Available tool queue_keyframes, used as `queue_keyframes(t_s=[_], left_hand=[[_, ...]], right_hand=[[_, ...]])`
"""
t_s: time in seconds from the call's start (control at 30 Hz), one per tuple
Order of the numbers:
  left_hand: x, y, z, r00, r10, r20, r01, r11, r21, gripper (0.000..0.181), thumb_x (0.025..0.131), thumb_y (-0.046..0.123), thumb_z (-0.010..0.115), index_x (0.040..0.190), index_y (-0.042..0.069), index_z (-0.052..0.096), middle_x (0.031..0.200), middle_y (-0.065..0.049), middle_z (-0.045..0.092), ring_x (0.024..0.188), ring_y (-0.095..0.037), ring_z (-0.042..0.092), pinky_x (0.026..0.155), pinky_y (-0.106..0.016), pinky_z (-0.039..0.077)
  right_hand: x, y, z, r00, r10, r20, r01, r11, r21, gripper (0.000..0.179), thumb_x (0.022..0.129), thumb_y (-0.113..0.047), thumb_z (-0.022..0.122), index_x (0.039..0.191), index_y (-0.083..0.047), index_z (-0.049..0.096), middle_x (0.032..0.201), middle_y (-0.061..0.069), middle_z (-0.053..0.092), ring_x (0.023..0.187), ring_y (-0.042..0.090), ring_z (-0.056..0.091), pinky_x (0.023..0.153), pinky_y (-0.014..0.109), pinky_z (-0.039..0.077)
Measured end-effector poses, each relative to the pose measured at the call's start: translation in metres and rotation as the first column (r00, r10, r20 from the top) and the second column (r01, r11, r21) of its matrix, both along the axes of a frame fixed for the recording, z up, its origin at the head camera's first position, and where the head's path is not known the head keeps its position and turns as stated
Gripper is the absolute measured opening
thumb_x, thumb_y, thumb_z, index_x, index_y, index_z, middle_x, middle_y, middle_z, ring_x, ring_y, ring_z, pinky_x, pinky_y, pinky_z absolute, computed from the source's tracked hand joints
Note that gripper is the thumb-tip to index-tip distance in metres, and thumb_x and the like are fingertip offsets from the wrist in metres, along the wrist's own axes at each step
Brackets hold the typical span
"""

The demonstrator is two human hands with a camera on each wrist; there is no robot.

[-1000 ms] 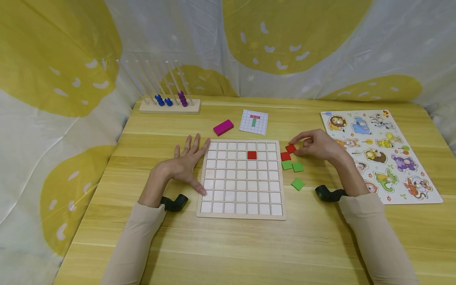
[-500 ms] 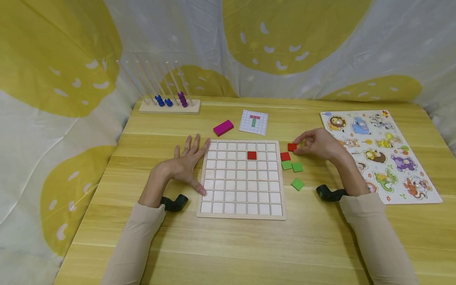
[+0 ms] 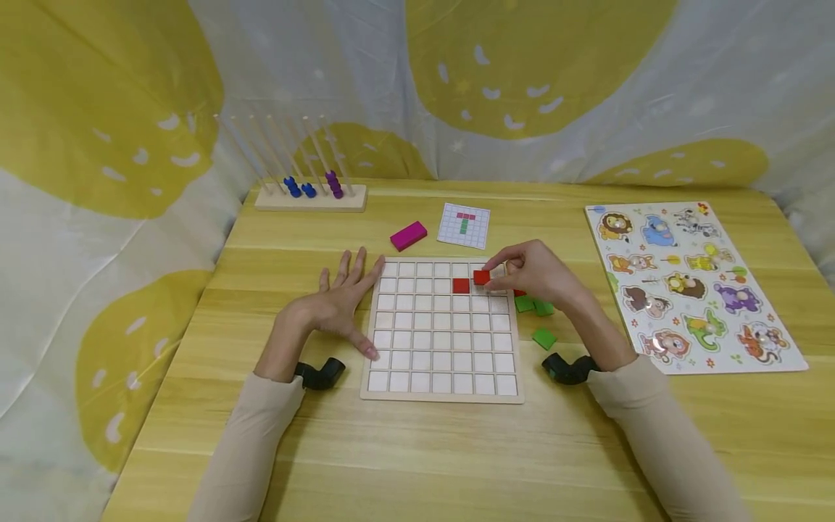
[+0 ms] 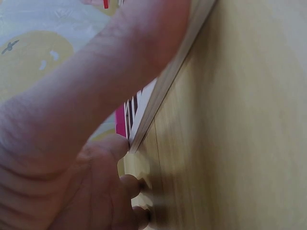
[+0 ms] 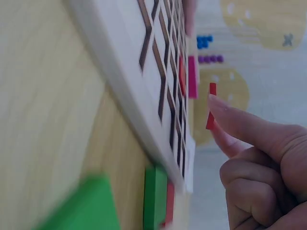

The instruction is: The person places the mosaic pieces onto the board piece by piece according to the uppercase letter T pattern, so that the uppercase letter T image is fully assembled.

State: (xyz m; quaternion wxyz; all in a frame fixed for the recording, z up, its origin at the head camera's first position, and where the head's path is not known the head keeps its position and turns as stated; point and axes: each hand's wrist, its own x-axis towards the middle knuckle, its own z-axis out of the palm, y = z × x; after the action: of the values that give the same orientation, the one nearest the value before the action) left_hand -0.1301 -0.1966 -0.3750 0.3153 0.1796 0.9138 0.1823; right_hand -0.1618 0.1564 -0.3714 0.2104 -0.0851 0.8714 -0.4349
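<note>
Between thumb and index finger, my right hand (image 3: 538,274) pinches a red square tile (image 3: 481,277) over the upper right of the white grid board (image 3: 420,339). The right wrist view shows that tile (image 5: 211,106) edge-on, raised above the board. Another red tile (image 3: 461,286) lies in a cell of the second row, just left of the held one. My left hand (image 3: 335,304) is spread along the board's left edge, thumb and index finger touching the frame. Green tiles (image 3: 544,338) lie right of the board, with a red tile (image 3: 520,293) partly hidden by my right hand.
Behind the board lie a pattern card (image 3: 464,225) showing a red and green T and a magenta block (image 3: 409,235). A peg stand (image 3: 310,199) with blue and purple beads stands at the back left. An animal puzzle board (image 3: 698,290) lies at the right.
My right hand has picked up a red tile from beside the board and carried it left over the grid. My left hand stays at the board's edge.
</note>
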Motion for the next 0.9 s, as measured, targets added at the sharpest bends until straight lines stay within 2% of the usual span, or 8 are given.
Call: queue_keyframes(t_s=[0.2,0.47,0.7,0.9], left_hand=[[-0.001,0.001,0.002,1.000,-0.006,-0.007,0.006,1.000,-0.002,0.157,0.062,0.053,0.096,0.165,0.019,-0.017,0.167,-0.018,-0.034,0.153,-0.041,-0.035,0.121,-0.071,-0.019],[-0.002,0.001,0.002,1.000,-0.008,-0.010,0.008,1.000,-0.008,0.157,0.062,0.054,0.096,0.165,0.019,-0.017,0.167,-0.018,-0.034,0.154,-0.041,-0.035,0.121,-0.071,-0.019],[-0.001,0.000,0.000,1.000,-0.004,-0.007,0.004,1.000,-0.007,0.158,0.061,0.054,0.096,0.165,0.019,-0.017,0.167,-0.018,-0.035,0.154,-0.041,-0.035,0.121,-0.071,-0.019],[-0.001,0.000,0.000,1.000,0.001,-0.007,-0.001,1.000,-0.012,0.158,0.061,0.054,0.096,0.165,0.020,-0.017,0.167,-0.017,-0.034,0.154,-0.041,-0.034,0.121,-0.070,-0.019]], right_hand=[[-0.002,-0.030,-0.001,0.998,0.058,-0.001,-0.058,0.998,-0.006,0.028,0.084,-0.016,0.087,0.108,-0.007,0.076,0.055,-0.006,0.029,0.055,0.011,0.027,0.056,0.026,0.028],[-0.004,-0.055,0.002,0.999,0.048,0.017,-0.048,0.999,0.022,0.026,0.081,-0.013,0.088,0.103,-0.006,0.076,0.052,-0.006,0.032,0.053,0.012,0.030,0.052,0.024,0.025],[-0.005,-0.062,-0.003,0.998,0.038,0.048,-0.040,0.998,0.039,0.028,0.080,-0.013,0.089,0.103,-0.006,0.076,0.054,-0.005,0.041,0.054,0.011,0.037,0.053,0.024,0.031],[-0.005,-0.058,-0.004,0.999,0.031,0.018,-0.031,0.999,0.012,0.030,0.078,-0.017,0.092,0.103,-0.011,0.078,0.057,-0.004,0.040,0.059,0.014,0.038,0.056,0.026,0.029]])
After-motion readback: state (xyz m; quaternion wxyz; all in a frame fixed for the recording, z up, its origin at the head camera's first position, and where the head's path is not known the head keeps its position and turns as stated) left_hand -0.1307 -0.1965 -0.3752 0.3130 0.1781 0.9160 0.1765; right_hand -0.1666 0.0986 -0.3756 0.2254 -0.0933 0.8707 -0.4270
